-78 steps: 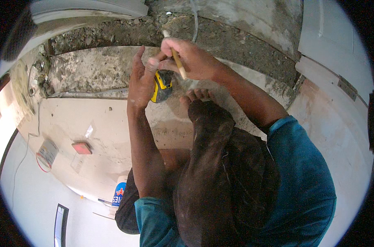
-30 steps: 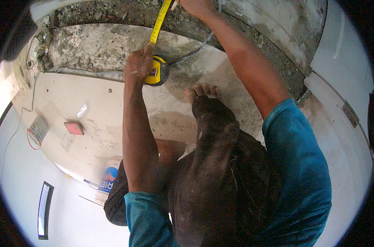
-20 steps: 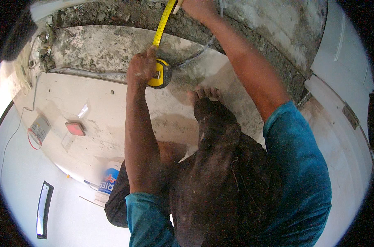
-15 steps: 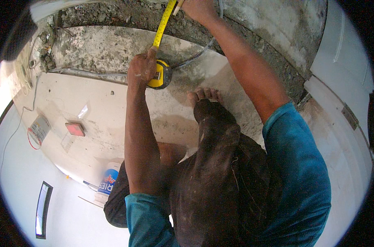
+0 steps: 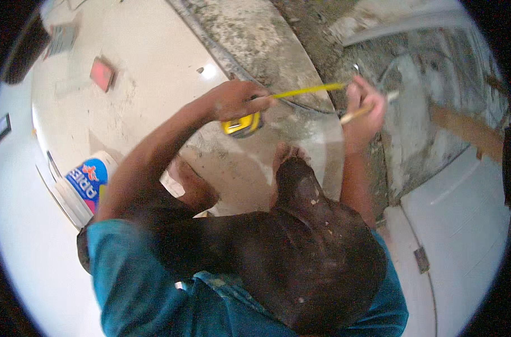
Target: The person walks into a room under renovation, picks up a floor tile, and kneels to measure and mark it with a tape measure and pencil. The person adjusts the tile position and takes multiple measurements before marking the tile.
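My left hand (image 5: 238, 101) is closed around a yellow and black tape measure (image 5: 243, 124), whose case hangs below the fingers. A short length of yellow blade runs out from it to the right. Its far end reaches the fingertips of my right hand (image 5: 366, 115); blur hides whether they pinch it. A thin tan stick, pencil-like (image 5: 356, 115), lies across the right hand, held in its fingers. Both hands are above the edge of the tiled floor, beyond my bare foot (image 5: 289, 151).
A red square block (image 5: 102, 74) lies on the pale tiles (image 5: 154, 50) at the left. A white and blue bucket (image 5: 87, 182) stands beside my left arm. Rough, broken concrete (image 5: 266, 39) and a dirt trench (image 5: 317, 39) run past the tile edge. A brown board (image 5: 469, 132) lies at the right.
The view has swung to the right. My right hand has come down and nearer, and the tape now runs sideways between the hands instead of away from me.
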A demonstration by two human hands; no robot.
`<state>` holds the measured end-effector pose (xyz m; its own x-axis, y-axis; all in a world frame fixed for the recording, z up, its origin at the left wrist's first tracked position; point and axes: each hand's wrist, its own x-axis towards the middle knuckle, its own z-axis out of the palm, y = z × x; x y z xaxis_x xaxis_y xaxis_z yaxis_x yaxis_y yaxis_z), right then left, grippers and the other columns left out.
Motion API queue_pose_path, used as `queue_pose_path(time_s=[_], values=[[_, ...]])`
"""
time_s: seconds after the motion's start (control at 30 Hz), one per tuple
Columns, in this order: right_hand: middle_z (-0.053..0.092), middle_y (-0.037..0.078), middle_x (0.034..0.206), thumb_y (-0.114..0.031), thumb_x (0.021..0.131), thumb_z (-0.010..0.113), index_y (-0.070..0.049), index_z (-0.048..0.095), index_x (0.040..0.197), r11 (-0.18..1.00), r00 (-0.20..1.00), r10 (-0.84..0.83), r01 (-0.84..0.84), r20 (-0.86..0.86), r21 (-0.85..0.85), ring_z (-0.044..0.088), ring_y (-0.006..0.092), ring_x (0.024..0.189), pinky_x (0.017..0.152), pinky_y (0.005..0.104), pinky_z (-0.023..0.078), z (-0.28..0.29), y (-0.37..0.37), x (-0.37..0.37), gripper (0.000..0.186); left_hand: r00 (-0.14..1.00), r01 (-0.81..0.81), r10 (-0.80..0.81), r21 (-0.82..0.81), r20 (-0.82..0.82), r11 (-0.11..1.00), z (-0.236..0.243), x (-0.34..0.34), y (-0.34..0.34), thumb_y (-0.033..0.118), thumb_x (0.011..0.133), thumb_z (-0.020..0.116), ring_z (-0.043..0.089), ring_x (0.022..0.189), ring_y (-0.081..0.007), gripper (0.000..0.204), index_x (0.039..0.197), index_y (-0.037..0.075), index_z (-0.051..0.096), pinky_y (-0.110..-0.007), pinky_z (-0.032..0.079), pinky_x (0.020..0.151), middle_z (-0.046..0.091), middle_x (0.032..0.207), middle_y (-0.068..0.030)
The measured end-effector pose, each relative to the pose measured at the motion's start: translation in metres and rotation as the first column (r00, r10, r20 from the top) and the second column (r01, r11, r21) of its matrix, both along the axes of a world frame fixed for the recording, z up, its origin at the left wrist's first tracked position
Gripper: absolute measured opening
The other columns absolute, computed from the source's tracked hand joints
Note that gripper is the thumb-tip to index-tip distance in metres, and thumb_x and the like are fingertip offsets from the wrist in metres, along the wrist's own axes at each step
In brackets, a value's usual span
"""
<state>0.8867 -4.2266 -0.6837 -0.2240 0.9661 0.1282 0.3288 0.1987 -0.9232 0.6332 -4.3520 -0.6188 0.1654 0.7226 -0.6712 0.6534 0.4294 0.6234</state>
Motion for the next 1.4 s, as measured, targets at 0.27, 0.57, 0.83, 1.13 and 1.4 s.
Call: queue_pose_path(time_s=[0.27, 0.57, 0.83, 1.13, 1.4], values=[[0.049, 0.024, 0.138, -0.039, 0.089, 0.064, -0.004, 0.053, 0.114, 0.358, 0.390, 0.919, -0.888, 0.060, 0.288, 0.048, 0.0392, 0.128, 0.108, 0.0452, 0.038, -0.007, -0.143, -0.126, 0.044, 0.905, -0.377, 0.324, -0.167, -0.275, 0.911, 0.113, -0.125, -0.148, 0.029, 0.100, 0.045, 0.059, 0.081, -0.0159, 0.034, 0.096, 0.000, 0.062, -0.032, 0.049, 0.077, 0.063, 0.085, -0.0090], [0.061, 0.015, 0.104, -0.038, 0.081, 0.074, 0.002, 0.052, 0.127, 0.497, 0.386, 0.773, -0.861, 0.503, -0.103, 0.052, 0.0379, 0.118, 0.101, 0.0482, 0.041, -0.023, -0.086, -0.255, 0.064, 0.674, -0.642, 0.628, 0.113, -0.388, 0.758, 0.109, -0.206, -0.243, 0.029, 0.100, 0.043, 0.058, 0.080, -0.0142, 0.036, 0.090, 0.001, 0.062, -0.029, 0.047, 0.078, 0.062, 0.086, -0.0055], [0.044, 0.019, 0.146, -0.024, 0.082, 0.070, -0.004, 0.059, 0.095, -0.103, 0.042, 0.705, -0.982, 0.708, 0.161, 0.045, 0.0350, 0.130, 0.105, 0.0544, 0.036, 0.028, -0.044, -0.271, 0.026, 0.448, -0.673, 0.803, 0.443, -0.392, 0.592, 0.029, -0.317, -0.218, 0.035, 0.094, 0.050, 0.062, 0.109, -0.0255, 0.049, 0.133, 0.005, 0.054, -0.036, 0.046, 0.096, 0.062, 0.124, -0.0165], [0.041, 0.017, 0.149, -0.022, 0.085, 0.065, -0.005, 0.059, 0.090, 0.214, 0.088, 0.618, -0.975, 0.781, -0.060, 0.042, 0.0340, 0.135, 0.105, 0.0580, 0.035, 0.006, -0.106, -0.293, 0.019, 0.452, -0.410, 0.639, 0.491, -0.622, 0.768, -0.045, -0.508, -0.114, 0.039, 0.095, 0.048, 0.051, 0.128, -0.0316, 0.054, 0.141, 0.011, 0.046, -0.041, 0.040, 0.106, 0.052, 0.139, -0.0159], [0.033, 0.018, 0.153, -0.035, 0.082, 0.068, 0.003, 0.053, 0.113, 0.062, 0.014, 0.800, -0.996, 0.599, -0.059, 0.030, 0.0347, 0.142, 0.118, 0.0476, 0.023, 0.003, -0.133, -0.357, 0.052, 0.577, -0.275, 0.544, 0.482, -0.609, 0.832, -0.079, -0.557, -0.105, 0.034, 0.096, 0.048, 0.053, 0.123, -0.0327, 0.048, 0.135, 0.006, 0.052, -0.039, 0.041, 0.105, 0.055, 0.133, -0.0185]])
